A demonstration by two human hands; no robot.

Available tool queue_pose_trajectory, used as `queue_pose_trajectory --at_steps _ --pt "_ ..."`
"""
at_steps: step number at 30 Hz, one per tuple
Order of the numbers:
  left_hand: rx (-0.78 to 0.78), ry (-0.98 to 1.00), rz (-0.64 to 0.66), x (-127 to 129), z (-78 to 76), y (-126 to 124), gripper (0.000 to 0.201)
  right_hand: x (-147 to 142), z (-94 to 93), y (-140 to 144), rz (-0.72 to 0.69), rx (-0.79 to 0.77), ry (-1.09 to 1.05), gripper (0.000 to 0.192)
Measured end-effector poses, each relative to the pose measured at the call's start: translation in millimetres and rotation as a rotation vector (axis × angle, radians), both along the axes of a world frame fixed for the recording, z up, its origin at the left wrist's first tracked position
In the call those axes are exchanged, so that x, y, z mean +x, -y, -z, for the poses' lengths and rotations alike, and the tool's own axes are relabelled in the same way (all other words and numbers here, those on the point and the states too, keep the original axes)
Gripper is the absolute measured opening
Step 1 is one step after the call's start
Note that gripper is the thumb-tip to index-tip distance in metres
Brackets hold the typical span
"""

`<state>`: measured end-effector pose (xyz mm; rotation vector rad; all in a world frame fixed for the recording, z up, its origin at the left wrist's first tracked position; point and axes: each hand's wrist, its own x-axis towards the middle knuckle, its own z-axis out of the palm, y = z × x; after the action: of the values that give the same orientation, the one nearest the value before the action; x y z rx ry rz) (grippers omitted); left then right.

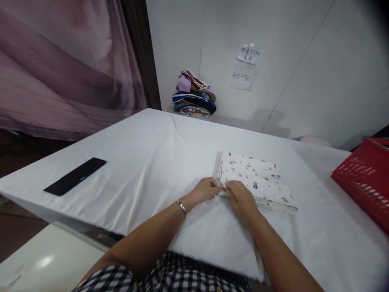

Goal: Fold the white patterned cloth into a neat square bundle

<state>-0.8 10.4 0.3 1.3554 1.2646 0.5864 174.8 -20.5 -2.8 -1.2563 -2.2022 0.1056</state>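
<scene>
A folded white cloth [255, 174] with small scattered prints lies on the white-covered table [146, 162], right of centre. At its near left corner my left hand [206, 190] is closed, thumb and fingers pinching the cloth's edge. Right beside it, my right hand [241, 196] is closed on the same near edge, its fingertips curled over the folded layers. Several layers show along the left and near sides of the cloth. The exact grip under the fingers is partly hidden.
A black flat slab, perhaps a phone [75, 176], lies at the table's left. Beyond the far edge stands a stack of folded fabrics [194, 97] by the wall. A red plastic basket [367, 178] sits at the right. A pinkish curtain [67, 65] hangs at the left.
</scene>
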Motion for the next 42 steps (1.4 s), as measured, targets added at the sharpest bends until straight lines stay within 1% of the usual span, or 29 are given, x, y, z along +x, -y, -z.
queue_pose_trajectory --at_steps 3,6,9,12,15,17,19,21,26,28,29,31,33,38,42 --pt "0.017 -0.052 0.041 0 -1.1 0 0.015 -1 2.2 -2 -0.039 -0.033 0.048 0.026" --pt "0.001 -0.051 0.03 0 0.1 -1 0.009 -1 2.1 -3 -0.056 -0.054 0.054 0.025" --pt "-0.021 0.026 0.026 -1 2.6 -3 0.01 -2 1.1 -2 -0.067 -0.076 0.047 0.022" --pt "-0.019 0.144 0.061 -2 3.0 -4 0.014 -3 2.5 -2 -0.058 -0.067 0.026 0.021" --pt "-0.03 0.235 0.089 -4 0.5 -5 0.018 -3 4.7 -4 -0.023 -0.058 -0.06 0.015" --pt "-0.023 0.229 0.061 -5 -1.0 -6 0.019 -2 4.5 -4 -0.004 -0.057 -0.132 0.014" --pt "0.023 0.144 0.008 -6 -1.2 -5 0.019 0 2.7 -3 0.002 -0.039 -0.183 0.015" --pt "0.093 0.01 -0.009 -6 -0.4 -3 0.02 1 0.4 -2 -0.002 -0.01 -0.205 0.016" --pt "0.307 -0.354 0.02 1 1.5 8 0.037 1 -2.5 -1 0.003 0.042 -0.199 0.017" --pt "0.368 -0.448 0.027 5 2.4 10 0.036 0 -2.2 -1 -0.001 0.043 -0.177 0.018" --pt "0.383 -0.465 0.031 6 3.0 10 0.032 0 -1.8 -1 -0.003 0.043 -0.167 0.018" --pt "0.385 -0.437 0.028 8 4.2 9 0.026 0 -0.8 -1 -0.006 0.046 -0.151 0.018" --pt "0.344 -0.349 0.012 8 4.9 7 0.023 0 0.6 -1 -0.013 0.055 -0.138 0.017" --pt "0.11 -0.056 -0.042 8 5.3 4 0.015 -1 3.9 -2 -0.058 0.049 -0.081 0.018" --pt "0.028 0.066 -0.062 8 10.7 2 0.011 -2 3.7 -3 -0.083 0.037 -0.062 0.019"
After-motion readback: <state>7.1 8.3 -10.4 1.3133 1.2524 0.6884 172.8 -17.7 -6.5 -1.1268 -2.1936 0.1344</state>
